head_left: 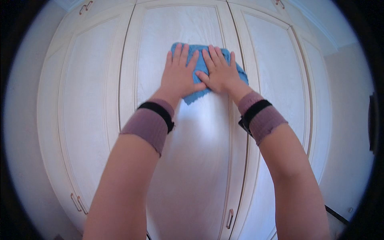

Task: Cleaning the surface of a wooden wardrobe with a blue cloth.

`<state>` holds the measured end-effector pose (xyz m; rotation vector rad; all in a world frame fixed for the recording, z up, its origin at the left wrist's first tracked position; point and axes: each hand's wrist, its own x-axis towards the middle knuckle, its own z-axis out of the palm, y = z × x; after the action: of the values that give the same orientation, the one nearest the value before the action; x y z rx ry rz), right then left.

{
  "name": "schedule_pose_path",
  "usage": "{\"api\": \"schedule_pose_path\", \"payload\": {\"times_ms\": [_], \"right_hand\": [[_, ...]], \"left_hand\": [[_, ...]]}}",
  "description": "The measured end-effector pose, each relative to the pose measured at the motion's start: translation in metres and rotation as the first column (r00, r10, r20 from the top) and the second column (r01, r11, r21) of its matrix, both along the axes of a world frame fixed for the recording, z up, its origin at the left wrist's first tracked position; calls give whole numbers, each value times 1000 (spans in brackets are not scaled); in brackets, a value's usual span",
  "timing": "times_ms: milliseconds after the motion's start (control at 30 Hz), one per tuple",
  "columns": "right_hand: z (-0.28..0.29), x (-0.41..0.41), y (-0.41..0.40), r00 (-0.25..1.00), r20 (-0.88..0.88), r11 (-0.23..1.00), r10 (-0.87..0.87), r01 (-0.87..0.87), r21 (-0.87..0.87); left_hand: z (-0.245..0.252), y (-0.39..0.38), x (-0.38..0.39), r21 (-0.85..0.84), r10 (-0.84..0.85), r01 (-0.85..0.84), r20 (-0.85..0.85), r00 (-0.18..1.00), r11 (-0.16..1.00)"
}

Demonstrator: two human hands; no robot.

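Both my hands hold a blue cloth [198, 97] against the upper part of a pale wooden wardrobe door [192, 168]. My left hand [180, 73] lies palm down over the cloth's left part, its fingers pointing up. Over the right part, my right hand [220, 70] presses flat with fingers spread. The two thumbs meet or nearly meet near the middle. A ragged lower corner of the cloth sticks out below the hands, and its right edge shows past my right hand. Beneath the palms the cloth is hidden.
Neighbouring wardrobe doors stand at left [87, 90] and right [276, 66]. A metal handle [230, 219] juts from the middle door near the bottom, and paired handles [78, 204] are at lower left. A dark object [372, 123] shows at the far right edge.
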<state>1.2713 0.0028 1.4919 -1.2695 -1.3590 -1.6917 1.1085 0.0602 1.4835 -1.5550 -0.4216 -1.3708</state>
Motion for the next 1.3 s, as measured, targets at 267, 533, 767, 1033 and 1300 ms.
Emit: {"api": "schedule_pose_path", "payload": {"times_ms": [267, 533, 767, 1033, 1300], "right_hand": [[-32, 0, 6, 974, -41, 958, 224, -228, -175], [-19, -4, 23, 956, 25, 909, 293, -271, -317], [99, 19, 100, 952, 76, 946, 295, -280, -165], [156, -19, 166, 976, 30, 972, 215, -211, -103], [138, -5, 179, 975, -25, 973, 222, -223, -53]], "left_hand": [[-27, -8, 1, -162, 51, -54, -20, 998, 985], [-23, 6, -41, -257, 19, -70, -195, 981, 964], [92, 73, -14, -114, 148, -160, -105, 983, 981], [140, 147, -37, 84, 338, -342, 59, 939, 936], [122, 161, -5, 59, 448, -466, 193, 873, 883]]}}
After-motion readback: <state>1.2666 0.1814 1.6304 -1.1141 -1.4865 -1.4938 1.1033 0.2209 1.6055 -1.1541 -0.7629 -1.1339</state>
